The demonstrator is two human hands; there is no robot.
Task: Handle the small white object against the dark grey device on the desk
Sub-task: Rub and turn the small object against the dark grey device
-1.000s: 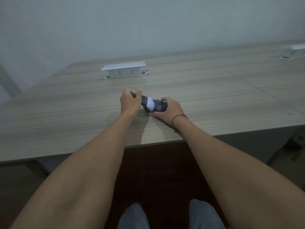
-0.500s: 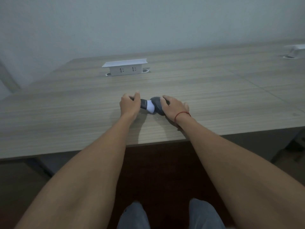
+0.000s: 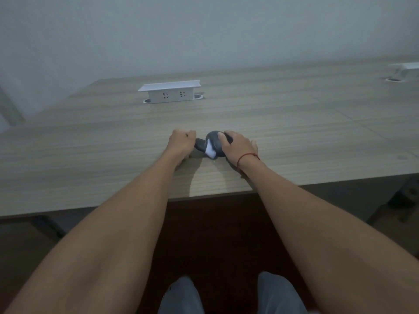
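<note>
A dark grey device with a rounded head and a narrow handle end lies on the wooden desk near its front edge. A small white object sits against its lower side, between my two hands. My left hand is closed around the handle end at the left. My right hand, with a red string on the wrist, lies over the rounded head from the right, fingers curled on top. How the white object is held is hidden.
A white pop-up socket box stands at the back middle of the desk. Another white socket box sits at the far right. The desk's front edge runs just behind my forearms; my knees show below.
The device's rounded head has turned up and toward the far side. My right hand slid further over it. The left hand has closed tighter on the handle end.
</note>
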